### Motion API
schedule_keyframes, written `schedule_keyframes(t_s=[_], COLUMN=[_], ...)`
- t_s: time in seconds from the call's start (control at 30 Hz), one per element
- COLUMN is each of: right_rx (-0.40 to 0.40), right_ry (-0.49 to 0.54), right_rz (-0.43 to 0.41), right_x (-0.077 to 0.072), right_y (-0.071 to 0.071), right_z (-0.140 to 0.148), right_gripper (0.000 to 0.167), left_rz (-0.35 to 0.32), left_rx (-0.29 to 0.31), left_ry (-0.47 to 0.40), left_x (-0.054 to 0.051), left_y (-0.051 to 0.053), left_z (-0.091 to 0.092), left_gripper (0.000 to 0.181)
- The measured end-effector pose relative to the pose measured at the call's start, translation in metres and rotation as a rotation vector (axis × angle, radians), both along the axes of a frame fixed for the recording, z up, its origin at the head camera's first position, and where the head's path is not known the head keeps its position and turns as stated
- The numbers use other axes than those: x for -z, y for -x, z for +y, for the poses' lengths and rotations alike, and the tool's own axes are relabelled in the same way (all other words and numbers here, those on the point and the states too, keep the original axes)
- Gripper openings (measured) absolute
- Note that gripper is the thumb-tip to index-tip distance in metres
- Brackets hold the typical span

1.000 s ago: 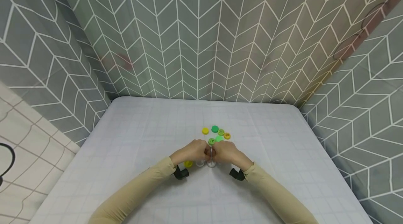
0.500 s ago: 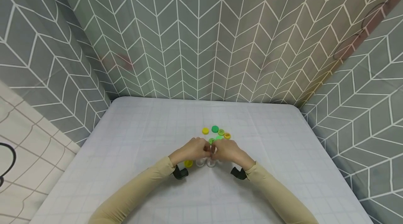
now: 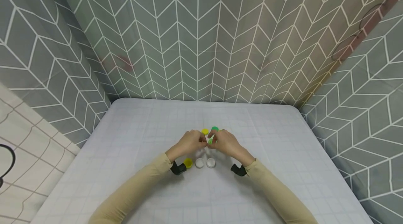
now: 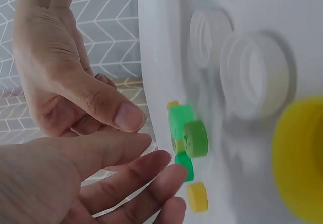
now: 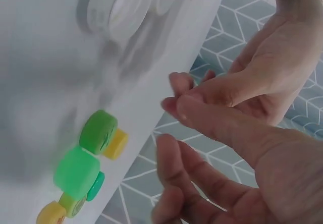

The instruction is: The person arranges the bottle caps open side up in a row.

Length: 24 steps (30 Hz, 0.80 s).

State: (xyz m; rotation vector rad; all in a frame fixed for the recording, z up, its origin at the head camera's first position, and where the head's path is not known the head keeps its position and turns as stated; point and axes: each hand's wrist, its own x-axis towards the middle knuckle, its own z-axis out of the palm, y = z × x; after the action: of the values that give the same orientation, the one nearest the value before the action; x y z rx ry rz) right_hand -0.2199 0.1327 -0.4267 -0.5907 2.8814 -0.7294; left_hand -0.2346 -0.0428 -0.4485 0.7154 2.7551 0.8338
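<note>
My left hand (image 3: 190,141) and right hand (image 3: 225,143) hover close together above the table, fingers loosely bent; nothing shows between them. In the left wrist view the right thumb tip is beside the left fingers; whether they touch I cannot tell. Nearer the person stand two white bottle caps, the left one (image 3: 199,163) and the right one (image 3: 211,163), hollow side up. Left of them sits a yellow cap (image 3: 188,163). Beyond the hands lie a green cap (image 4: 196,138), a light green cap (image 4: 180,121) and a smaller yellow cap (image 4: 197,197). The hands partly hide this group in the head view.
A teal-green cap (image 5: 95,186), a yellow-green cap (image 5: 72,204) and an orange-yellow cap (image 5: 51,213) belong to the far group. The table (image 3: 151,122) has a white cloth. Patterned curtains (image 3: 198,42) stand behind it and at the sides.
Both hands have let go of the right white cap area, risen and moved away from the person. The two white caps now show fully, while more of the far caps are covered.
</note>
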Motion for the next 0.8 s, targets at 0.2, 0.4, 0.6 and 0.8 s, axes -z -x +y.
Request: schedule_keyframes(t_s=[0.2, 0.4, 0.6, 0.8], right_rx=[0.038, 0.072, 0.093, 0.097], right_ry=[0.043, 0.067, 0.071, 0.074], right_rz=[0.071, 0.102, 0.100, 0.080], right_x=[0.002, 0.008, 0.013, 0.019], right_y=[0.013, 0.024, 0.035, 0.043], right_z=[0.000, -0.001, -0.004, -0.008], right_gripper=[0.034, 0.037, 0.040, 0.043], left_rz=[0.030, 0.023, 0.015, -0.015], left_rx=[-0.032, -0.040, -0.064, -0.104], left_ry=[-0.022, -0.034, -0.033, -0.052], left_x=[0.000, 0.004, 0.008, 0.013], left_y=[0.012, 0.024, 0.038, 0.047], left_z=[-0.003, -0.006, -0.009, -0.011], left_gripper=[0.010, 0.025, 0.036, 0.043])
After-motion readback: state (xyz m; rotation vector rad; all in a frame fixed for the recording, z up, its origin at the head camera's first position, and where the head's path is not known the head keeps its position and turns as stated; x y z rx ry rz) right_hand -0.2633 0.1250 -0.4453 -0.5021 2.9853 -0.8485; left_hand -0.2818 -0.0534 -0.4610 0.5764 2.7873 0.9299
